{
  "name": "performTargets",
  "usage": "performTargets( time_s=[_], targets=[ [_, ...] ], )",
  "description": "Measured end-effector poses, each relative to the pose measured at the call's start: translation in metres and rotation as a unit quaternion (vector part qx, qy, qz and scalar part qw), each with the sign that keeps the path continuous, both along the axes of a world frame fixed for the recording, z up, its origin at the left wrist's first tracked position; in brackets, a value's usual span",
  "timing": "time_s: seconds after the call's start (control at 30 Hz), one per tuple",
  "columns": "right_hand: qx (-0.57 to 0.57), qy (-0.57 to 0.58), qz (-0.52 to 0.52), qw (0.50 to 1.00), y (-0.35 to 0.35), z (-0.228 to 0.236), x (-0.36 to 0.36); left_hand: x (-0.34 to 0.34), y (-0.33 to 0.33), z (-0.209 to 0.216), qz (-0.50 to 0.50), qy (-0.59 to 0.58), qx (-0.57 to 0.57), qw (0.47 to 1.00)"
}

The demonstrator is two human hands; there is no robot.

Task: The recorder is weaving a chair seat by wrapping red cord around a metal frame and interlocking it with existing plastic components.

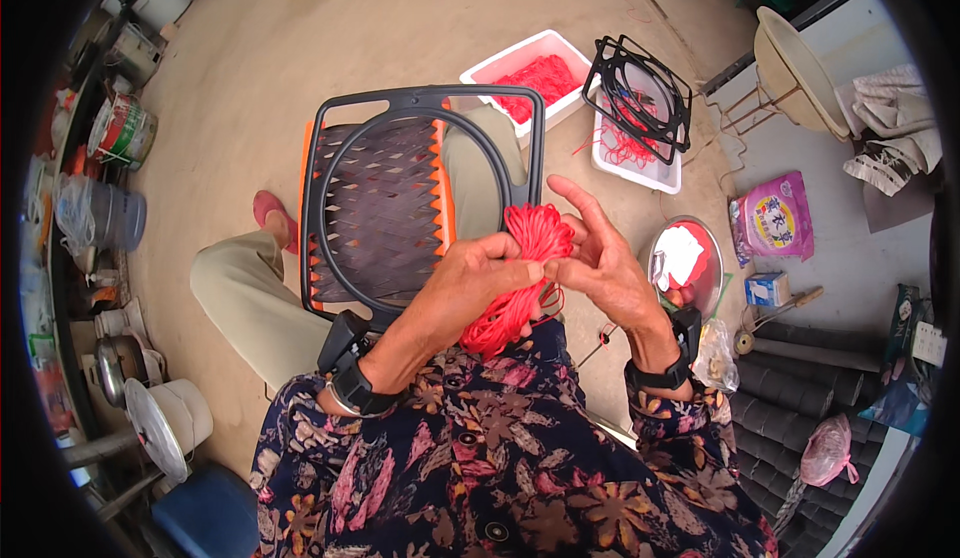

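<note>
A thick bundle of red cord [540, 230] is gathered at its middle in front of my lap. My left hand [488, 276] is closed around it, with the thumb pressed on top. My right hand [608, 266] meets it from the other side, its thumb pinching at the bundle's waist beside the left thumb and its index finger raised. Whether a single strand lies between the thumbs is too small to make out. Just beyond my hands, a black frame with a round ring [412, 100] leans over my legs, partly hidden by my left hand and the cord.
Behind the frame is a dark woven panel with orange edges [380, 183]. Ahead stand a white tub of red cord [480, 70] and another white tub [657, 177] with stacked black frames [672, 148] on it. A metal bowl [713, 258] sits at right; shelves line the left.
</note>
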State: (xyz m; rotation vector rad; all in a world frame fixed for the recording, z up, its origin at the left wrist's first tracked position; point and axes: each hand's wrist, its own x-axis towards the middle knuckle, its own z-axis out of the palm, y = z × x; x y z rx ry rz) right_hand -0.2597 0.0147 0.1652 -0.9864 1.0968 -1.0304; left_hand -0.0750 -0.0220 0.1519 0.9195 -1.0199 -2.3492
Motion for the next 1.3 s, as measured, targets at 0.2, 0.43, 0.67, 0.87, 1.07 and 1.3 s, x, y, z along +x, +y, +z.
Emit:
performTargets(
  time_s=[0.2, 0.43, 0.67, 0.87, 1.07, 1.3],
  targets=[
    [-0.017, 0.038, 0.012, 0.999, 0.010, 0.005, 0.000, -0.002, 0.013, -0.007, -0.002, -0.034, -0.087, 0.996],
    [-0.103, 0.209, 0.065, 0.970, 0.019, -0.002, -0.002, 0.003, 0.017, 0.002, -0.053, -0.084, -0.061, 0.993],
    [-0.154, 0.290, -0.034, 0.944, 0.030, -0.012, 0.009, -0.007, 0.028, -0.009, -0.015, -0.062, -0.048, 0.997],
    [-0.032, 0.066, -0.043, 0.996, 0.032, -0.021, -0.004, -0.006, 0.028, -0.004, -0.010, -0.079, 0.008, 0.997],
    [0.037, -0.025, 0.019, 0.999, 0.032, -0.011, -0.012, -0.003, 0.027, -0.012, -0.039, -0.089, -0.009, 0.995],
    [-0.086, 0.279, -0.031, 0.956, 0.030, -0.013, -0.001, -0.009, 0.034, -0.012, -0.015, -0.069, -0.055, 0.996]
  ],
)
